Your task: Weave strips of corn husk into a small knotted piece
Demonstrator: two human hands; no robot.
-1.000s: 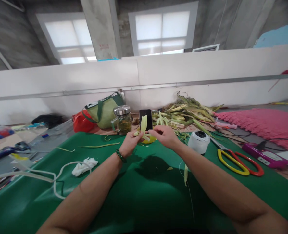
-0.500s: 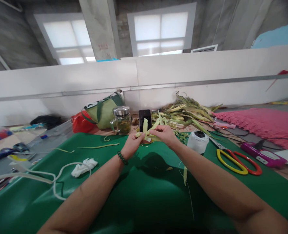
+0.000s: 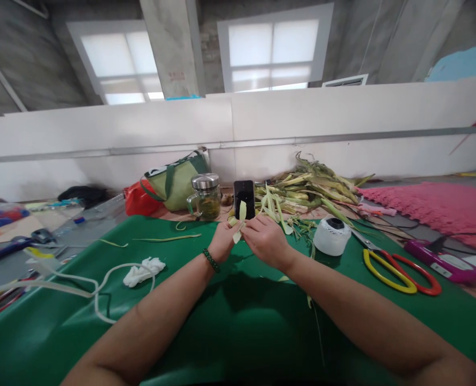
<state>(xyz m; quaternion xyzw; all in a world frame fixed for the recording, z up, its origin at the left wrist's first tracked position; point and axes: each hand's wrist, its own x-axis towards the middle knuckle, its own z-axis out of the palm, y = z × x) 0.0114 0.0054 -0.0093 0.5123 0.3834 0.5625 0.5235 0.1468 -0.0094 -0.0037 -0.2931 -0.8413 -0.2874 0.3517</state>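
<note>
Pale green strips of leaf, apparently corn husk [image 3: 242, 210], stand up between my two hands. My left hand [image 3: 225, 239], with a dark green bead bracelet at the wrist, pinches them from the left. Close against it, my right hand [image 3: 265, 239] has its fingers closed on the same strips. One strip end points up in front of a black phone [image 3: 244, 192] propped upright behind; another hangs below the fingertips. My fingers hide where the strips meet. Loose pale strips [image 3: 273, 206] lie just beyond my right hand, beside a pile of husks [image 3: 318, 179].
A spool of white thread [image 3: 331, 238] and big scissors [image 3: 398, 271] with red and yellow handles lie right on the green mat [image 3: 238, 332]. Left are crumpled tissue [image 3: 143, 271] and a white cable [image 3: 101, 289]. Behind stand a glass mug [image 3: 207, 201] and green bag [image 3: 177, 185].
My right hand has moved in against the left and turned, its back now toward me. The long strip it held out to the right no longer shows there. The view has shifted slightly.
</note>
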